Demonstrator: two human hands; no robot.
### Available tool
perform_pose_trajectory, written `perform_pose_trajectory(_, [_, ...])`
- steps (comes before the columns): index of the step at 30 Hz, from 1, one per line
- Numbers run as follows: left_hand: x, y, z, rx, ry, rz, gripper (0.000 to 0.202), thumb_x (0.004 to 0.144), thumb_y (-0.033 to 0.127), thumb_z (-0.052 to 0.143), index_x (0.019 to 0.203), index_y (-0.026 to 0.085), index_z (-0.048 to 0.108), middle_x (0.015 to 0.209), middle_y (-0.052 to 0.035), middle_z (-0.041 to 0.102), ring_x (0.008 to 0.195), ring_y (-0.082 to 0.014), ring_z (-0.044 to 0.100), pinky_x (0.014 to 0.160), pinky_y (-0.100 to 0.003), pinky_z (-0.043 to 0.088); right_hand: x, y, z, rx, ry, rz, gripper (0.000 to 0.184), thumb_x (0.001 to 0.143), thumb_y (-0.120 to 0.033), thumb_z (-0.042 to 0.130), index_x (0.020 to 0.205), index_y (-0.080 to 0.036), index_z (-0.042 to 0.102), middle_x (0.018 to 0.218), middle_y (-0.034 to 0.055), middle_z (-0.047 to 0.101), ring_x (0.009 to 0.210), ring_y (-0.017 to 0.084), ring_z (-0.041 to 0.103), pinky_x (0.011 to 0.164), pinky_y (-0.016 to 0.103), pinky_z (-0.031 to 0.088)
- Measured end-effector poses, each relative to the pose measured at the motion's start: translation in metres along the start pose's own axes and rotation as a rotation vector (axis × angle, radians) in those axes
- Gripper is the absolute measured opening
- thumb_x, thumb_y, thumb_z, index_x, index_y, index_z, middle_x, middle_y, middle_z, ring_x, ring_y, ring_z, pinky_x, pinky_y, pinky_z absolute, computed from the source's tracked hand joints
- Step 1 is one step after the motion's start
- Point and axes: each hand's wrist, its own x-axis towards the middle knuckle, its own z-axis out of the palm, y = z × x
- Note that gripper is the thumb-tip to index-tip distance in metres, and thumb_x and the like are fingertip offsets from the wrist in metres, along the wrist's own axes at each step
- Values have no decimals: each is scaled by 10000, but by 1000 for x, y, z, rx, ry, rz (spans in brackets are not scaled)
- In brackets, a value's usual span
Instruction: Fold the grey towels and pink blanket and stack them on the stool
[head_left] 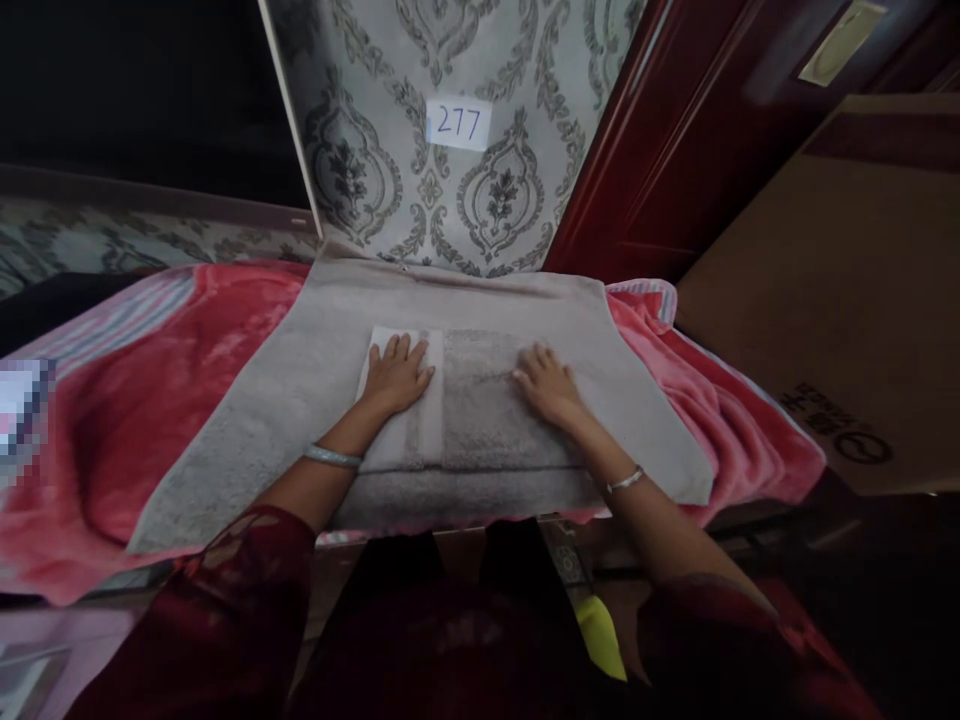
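Folded grey plush towel with white end band [480, 405] lies on a wide light-grey cloth [289, 350], directly beneath both hands, long axis left-right. Left hand [396, 378] flat on the band, fingers apart; right hand [551, 388] toward the other end, fingers slightly apart, blurred. Neither nearer. White paper [459, 123] reads "277"; brown cardboard box [832, 300] lettering unclear.

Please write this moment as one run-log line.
left hand: open on towel, pale end | right hand: open, blurred, at towel's grey part | towel: on grey cloth | cloth: over red blanket
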Motion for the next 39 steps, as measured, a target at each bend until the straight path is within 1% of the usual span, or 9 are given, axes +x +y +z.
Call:
perform_pose_trajectory(4, [0,0,1,-13,13,-2,630,1039,449,319,1612,188,342,1692,-159,282,1574,-335,213,1244,-605,181,-43,-56,22,48,69,-356,651,1060,-528,311,1647,-248,281,1719,90,208,1590,291,148,1246,579,182])
perform_pose_trajectory(7, [0,0,2,-19,1,-8,639,1039,453,323,1619,185,328,1700,-156,261,1578,-335,202,1253,-601,162,-62,-70,34,26,30,-399,641,1065,-502,312,1633,-205,321,1704,94,250,1582,271,186,1259,543,175])
perform_pose_trajectory(14, [-1,-2,2,-23,-6,-13,636,1041,463,330,1623,208,322,1702,-138,266,1580,-321,204,1263,-583,153,-69,-26,36,0,16,-287,655,1054,-488,335,1627,-172,331,1701,96,243,1580,256,202,1262,506,188])
perform_pose_trajectory(20, [-2,-6,-2,-28,-57,7,660,1044,479,322,1636,189,281,1717,-151,203,1592,-325,152,1265,-571,141,-89,13,52,-11,151,-195,652,1053,-493,294,1607,-158,376,1674,118,317,1562,268,256,1246,533,205])
perform_pose_trajectory(24, [-19,-24,-2,-108,-71,-53,673,1022,473,390,1626,187,310,1724,-154,162,1593,-358,115,1254,-584,176,-100,28,61,-18,241,-171,644,1054,-464,291,1586,-120,405,1653,133,365,1539,283,303,1236,530,228])
perform_pose_trajectory(28, [-44,-49,6,-390,70,-129,713,917,398,563,1551,99,435,1667,-199,318,1536,-346,317,1258,-488,253,-106,34,67,-1,303,-174,635,1053,-469,292,1571,-130,431,1625,139,419,1522,300,328,1213,552,259])
perform_pose_trajectory(32, [-59,-62,6,-963,220,-258,715,747,410,716,1407,161,596,1474,-127,605,1395,-321,525,1196,-454,388,-107,33,71,15,340,-173,634,1054,-466,285,1561,-121,445,1617,148,431,1520,308,324,1214,560,247])
perform_pose_trajectory(35, [-64,-64,-2,-1317,210,-465,733,660,409,796,1329,155,635,1281,-128,717,1197,-308,669,1070,-437,509,-106,33,73,29,352,-173,634,1051,-466,282,1567,-131,438,1618,148,430,1523,311,315,1212,571,243])
perform_pose_trajectory(39, [-67,-65,-12,-1427,76,-571,619,571,370,877,1124,153,705,987,-104,782,935,-276,739,891,-408,586,-105,33,75,44,357,-185,639,1046,-476,290,1594,-166,401,1616,139,436,1524,316,313,1211,590,228])
